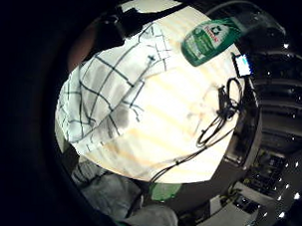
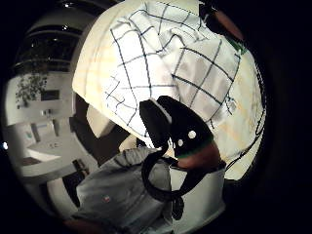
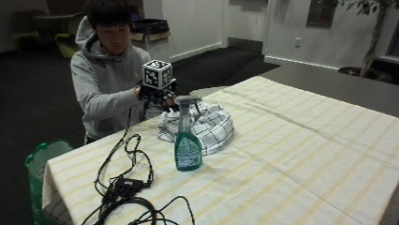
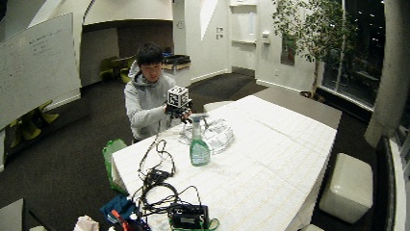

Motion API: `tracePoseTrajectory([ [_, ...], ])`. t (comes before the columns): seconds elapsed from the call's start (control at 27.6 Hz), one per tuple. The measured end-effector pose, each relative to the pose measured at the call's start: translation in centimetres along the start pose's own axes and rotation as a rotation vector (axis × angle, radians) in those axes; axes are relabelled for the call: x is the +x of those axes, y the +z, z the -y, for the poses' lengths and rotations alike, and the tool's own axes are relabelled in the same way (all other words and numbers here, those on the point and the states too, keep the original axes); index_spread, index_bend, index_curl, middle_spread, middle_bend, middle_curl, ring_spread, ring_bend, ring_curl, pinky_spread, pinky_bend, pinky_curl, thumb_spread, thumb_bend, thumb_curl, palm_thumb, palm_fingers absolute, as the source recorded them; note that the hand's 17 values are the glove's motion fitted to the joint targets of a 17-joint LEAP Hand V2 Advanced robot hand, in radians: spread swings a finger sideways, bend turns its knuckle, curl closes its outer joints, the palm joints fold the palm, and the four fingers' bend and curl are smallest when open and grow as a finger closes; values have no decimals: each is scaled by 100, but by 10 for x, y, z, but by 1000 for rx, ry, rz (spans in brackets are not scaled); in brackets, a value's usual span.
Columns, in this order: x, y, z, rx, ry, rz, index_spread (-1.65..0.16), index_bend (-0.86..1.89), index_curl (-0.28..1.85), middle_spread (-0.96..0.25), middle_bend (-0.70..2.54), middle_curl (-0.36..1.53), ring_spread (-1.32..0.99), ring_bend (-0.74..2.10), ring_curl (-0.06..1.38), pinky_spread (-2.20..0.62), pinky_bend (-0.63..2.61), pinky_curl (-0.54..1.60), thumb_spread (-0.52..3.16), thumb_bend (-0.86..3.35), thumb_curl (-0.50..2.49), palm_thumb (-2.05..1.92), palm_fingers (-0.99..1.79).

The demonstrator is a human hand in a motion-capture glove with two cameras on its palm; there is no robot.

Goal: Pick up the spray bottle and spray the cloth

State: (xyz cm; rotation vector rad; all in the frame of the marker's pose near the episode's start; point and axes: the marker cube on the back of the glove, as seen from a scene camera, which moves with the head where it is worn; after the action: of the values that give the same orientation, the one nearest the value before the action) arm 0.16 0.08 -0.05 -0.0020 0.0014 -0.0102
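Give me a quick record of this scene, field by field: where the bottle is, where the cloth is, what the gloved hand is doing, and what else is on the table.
bottle: spray bottle stands upright on the table, untouched
cloth: checked cloth lies bunched just behind the bottle
right hand: right hand is above the cloth's far edge, holding nothing; whether its fingers are open cannot be told
other items: black cables lie on the near end of the table
task state: bottle not yet picked up

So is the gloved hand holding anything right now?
No. The gloved hand hovers above the checked cloth, holding nothing; the spray bottle stands untouched on the table.
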Motion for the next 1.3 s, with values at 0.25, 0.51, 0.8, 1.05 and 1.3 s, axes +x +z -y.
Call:
tracePoseTrajectory([
  [0.25, 3, 1, -7, 10, 5, 10, -26, 21, 18, -3, 30, 16, 2, 24, 14, 15, 39, 18, 76, 20, 9, 37, 61],
  [0.51, 17, 4, -18, 15, 30, 27, -29, 18, 23, -4, 29, 21, 2, 22, 17, 17, 37, 22, 97, 17, 12, 39, 61],
  [0.8, 47, 14, -43, 64, 73, 72, -31, 16, 26, -4, 27, 26, 2, 21, 20, 19, 34, 25, 108, 12, 15, 41, 61],
  [1.05, 82, 11, -54, 161, 137, 138, -31, 10, 25, -4, 26, 29, 2, 22, 23, 19, 37, 28, 111, 8, 17, 43, 56],
  [1.3, 113, 2, -49, 226, 170, 211, -31, 11, 24, -4, 26, 31, 3, 22, 25, 20, 39, 30, 112, 5, 19, 45, 51],
])
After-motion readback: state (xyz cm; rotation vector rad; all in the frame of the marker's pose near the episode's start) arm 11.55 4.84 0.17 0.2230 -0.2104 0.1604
